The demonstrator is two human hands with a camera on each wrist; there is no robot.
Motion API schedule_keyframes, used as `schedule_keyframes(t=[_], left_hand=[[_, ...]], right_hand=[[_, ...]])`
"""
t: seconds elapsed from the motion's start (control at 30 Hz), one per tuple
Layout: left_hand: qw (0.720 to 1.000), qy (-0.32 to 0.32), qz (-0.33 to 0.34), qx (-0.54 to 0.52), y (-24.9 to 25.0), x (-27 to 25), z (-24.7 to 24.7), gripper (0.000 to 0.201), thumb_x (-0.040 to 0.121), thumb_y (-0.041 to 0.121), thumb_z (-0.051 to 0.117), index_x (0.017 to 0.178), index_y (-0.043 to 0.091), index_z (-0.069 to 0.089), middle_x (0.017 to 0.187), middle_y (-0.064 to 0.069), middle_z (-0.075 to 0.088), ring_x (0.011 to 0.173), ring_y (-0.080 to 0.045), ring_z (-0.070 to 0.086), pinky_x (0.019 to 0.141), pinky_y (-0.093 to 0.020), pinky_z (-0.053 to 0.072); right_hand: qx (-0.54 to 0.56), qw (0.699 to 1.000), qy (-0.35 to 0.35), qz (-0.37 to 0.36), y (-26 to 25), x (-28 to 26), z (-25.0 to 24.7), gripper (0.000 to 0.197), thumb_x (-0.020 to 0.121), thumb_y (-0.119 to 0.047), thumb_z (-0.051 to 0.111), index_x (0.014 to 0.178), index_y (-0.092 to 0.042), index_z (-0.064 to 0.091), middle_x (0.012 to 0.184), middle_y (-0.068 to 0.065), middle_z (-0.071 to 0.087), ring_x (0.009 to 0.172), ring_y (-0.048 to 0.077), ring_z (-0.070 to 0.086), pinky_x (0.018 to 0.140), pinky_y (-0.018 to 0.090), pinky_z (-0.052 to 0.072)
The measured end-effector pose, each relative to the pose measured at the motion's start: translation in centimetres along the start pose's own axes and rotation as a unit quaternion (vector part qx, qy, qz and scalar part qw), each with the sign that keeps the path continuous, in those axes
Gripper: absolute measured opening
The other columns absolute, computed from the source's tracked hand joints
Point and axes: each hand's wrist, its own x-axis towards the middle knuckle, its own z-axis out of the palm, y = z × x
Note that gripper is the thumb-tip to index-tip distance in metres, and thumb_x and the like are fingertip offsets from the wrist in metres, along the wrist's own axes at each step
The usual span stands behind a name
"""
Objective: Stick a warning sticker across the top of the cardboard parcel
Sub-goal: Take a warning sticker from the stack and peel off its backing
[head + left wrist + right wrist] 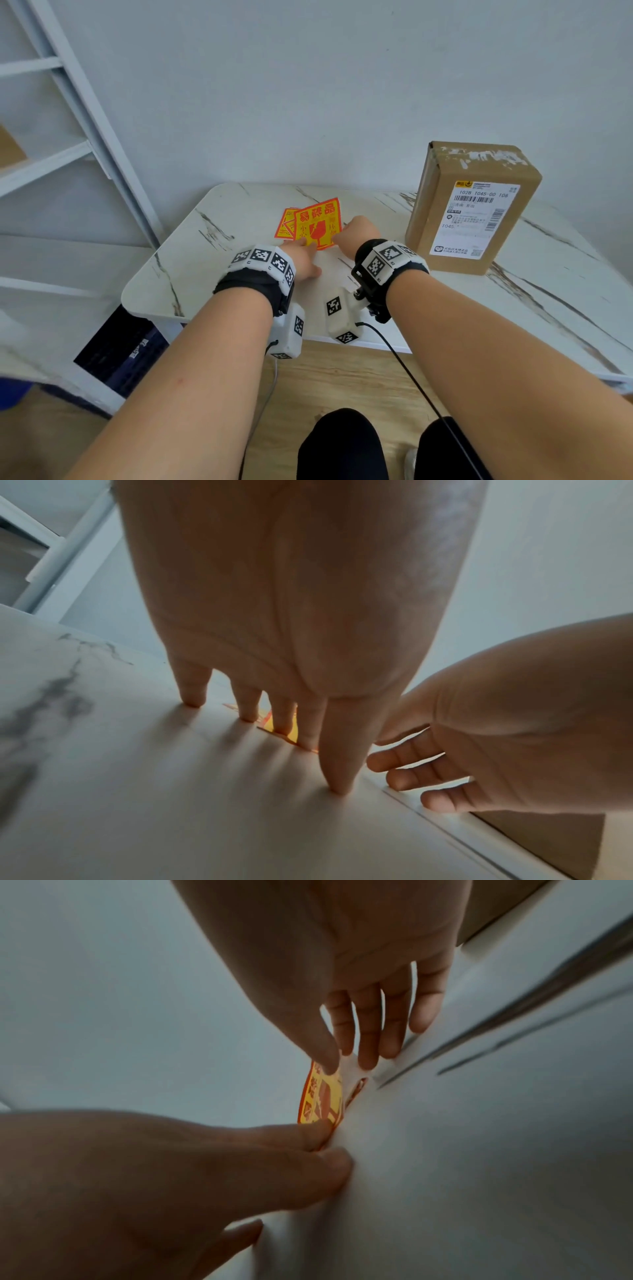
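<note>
An orange and yellow warning sticker (318,222) lies on the white marble table (212,260), overlapping a second sticker (286,228) to its left. My left hand (305,257) presses straight fingertips (284,723) on the sticker's near left edge and the tabletop. My right hand (358,229) is at the sticker's right edge. In the right wrist view its thumb and index finger pinch one corner of the sticker (322,1096), which tilts up off the table there. The brown cardboard parcel (472,209) stands upright at the right, apart from both hands, with a white shipping label on its front.
A white metal shelf frame (68,102) stands to the left of the table. A dark crate (120,353) sits under the table's left corner. The wall runs close behind the table. Wrist cables hang down over the wooden floor by my knees.
</note>
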Motion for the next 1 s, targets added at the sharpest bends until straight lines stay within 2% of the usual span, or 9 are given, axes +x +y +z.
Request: schedule_keyframes(t=[0.07, 0.13, 0.23, 0.37, 0.43, 0.6, 0.77, 0.9, 1.0], left_hand=[[1.000, 0.003, 0.004, 0.000, 0.0, -0.1, -0.1, 0.065, 0.100, 0.035, 0.040, 0.155, 0.015, 0.013, 0.164, -0.007, 0.005, 0.150, -0.030, 0.014, 0.118, -0.040, 0.022], [1.000, 0.003, 0.005, -0.001, 0.0, -0.2, -0.2, 0.064, 0.100, 0.033, 0.039, 0.156, 0.015, 0.012, 0.164, -0.007, 0.004, 0.150, -0.029, 0.014, 0.118, -0.039, 0.020], [1.000, 0.003, 0.007, -0.002, 0.1, -0.2, -0.1, 0.063, 0.100, 0.032, 0.039, 0.156, 0.016, 0.012, 0.164, -0.006, 0.005, 0.150, -0.029, 0.014, 0.119, -0.039, 0.020], [1.000, 0.006, 0.004, -0.012, 0.0, 0.3, 0.1, 0.064, 0.100, 0.032, 0.040, 0.155, 0.017, 0.011, 0.164, -0.005, 0.005, 0.150, -0.029, 0.013, 0.119, -0.038, 0.021], [1.000, 0.015, 0.006, -0.018, 0.0, 0.3, 0.1, 0.063, 0.100, 0.030, 0.041, 0.155, 0.017, 0.014, 0.164, -0.006, 0.009, 0.150, -0.028, 0.016, 0.118, -0.037, 0.022], [0.991, 0.085, 0.000, -0.101, -0.7, 0.4, -0.5, 0.048, 0.099, 0.015, 0.041, 0.147, 0.015, 0.041, 0.154, -0.010, 0.037, 0.140, -0.029, 0.038, 0.114, -0.036, 0.032], [0.947, 0.236, -0.059, -0.212, -1.5, -0.7, -1.8, 0.043, 0.093, 0.016, 0.050, 0.136, 0.014, 0.050, 0.139, -0.012, 0.050, 0.121, -0.031, 0.055, 0.094, -0.036, 0.044], [0.906, 0.294, -0.097, -0.289, -1.0, -2.3, -2.5, 0.040, 0.092, 0.016, 0.055, 0.130, 0.007, 0.047, 0.132, -0.015, 0.055, 0.111, -0.032, 0.059, 0.083, -0.035, 0.044], [0.905, 0.285, -0.062, -0.310, 0.1, -3.6, -2.0, 0.022, 0.091, 0.016, 0.056, 0.107, 0.006, 0.067, 0.110, -0.018, 0.069, 0.087, -0.030, 0.063, 0.078, -0.034, 0.047]], right_hand=[[0.023, 1.000, 0.017, -0.006, 0.0, 0.0, 0.2, 0.006, 0.088, -0.012, 0.058, 0.090, -0.010, 0.053, 0.080, 0.006, 0.058, 0.078, 0.028, 0.057, 0.049, 0.026, 0.035], [0.019, 0.999, 0.037, -0.008, 0.2, 0.1, 0.3, 0.012, 0.086, -0.011, 0.058, 0.098, -0.009, 0.057, 0.095, 0.012, 0.063, 0.087, 0.031, 0.061, 0.059, 0.028, 0.040], [0.023, 0.999, 0.033, -0.008, 0.4, 0.2, 0.2, 0.018, 0.086, -0.008, 0.056, 0.102, -0.005, 0.063, 0.091, 0.010, 0.063, 0.087, 0.029, 0.061, 0.065, 0.030, 0.042], [0.054, 0.998, 0.040, -0.009, 0.7, -0.1, -0.2, 0.030, 0.090, -0.007, 0.056, 0.119, -0.005, 0.051, 0.094, 0.006, 0.055, 0.084, 0.024, 0.053, 0.050, 0.026, 0.034], [0.052, 0.998, 0.037, -0.005, 0.7, -0.5, -0.2, 0.031, 0.091, -0.006, 0.056, 0.121, -0.005, 0.047, 0.095, 0.007, 0.053, 0.084, 0.024, 0.052, 0.054, 0.027, 0.037], [-0.005, 0.999, 0.005, -0.040, 0.8, -1.0, -0.7, 0.021, 0.090, -0.009, 0.057, 0.104, -0.001, 0.070, 0.086, 0.010, 0.062, 0.078, 0.025, 0.058, 0.068, 0.029, 0.045], [0.026, 0.998, -0.002, -0.057, 1.3, -2.3, -2.6, 0.020, 0.088, -0.002, 0.053, 0.072, -0.009, 0.062, 0.095, 0.016, 0.074, 0.092, 0.031, 0.070, 0.087, 0.040, 0.058], [0.047, 0.995, 0.002, -0.091, 2.1, -4.3, -4.4, 0.027, 0.089, -0.001, 0.049, 0.066, -0.013, 0.057, 0.080, 0.011, 0.071, 0.073, 0.023, 0.066, 0.081, 0.039, 0.059], [0.035, 0.992, -0.008, -0.118, 3.3, -6.4, -5.7, 0.025, 0.089, 0.001, 0.050, 0.070, -0.011, 0.061, 0.081, 0.011, 0.072, 0.069, 0.019, 0.066, 0.078, 0.035, 0.059]])
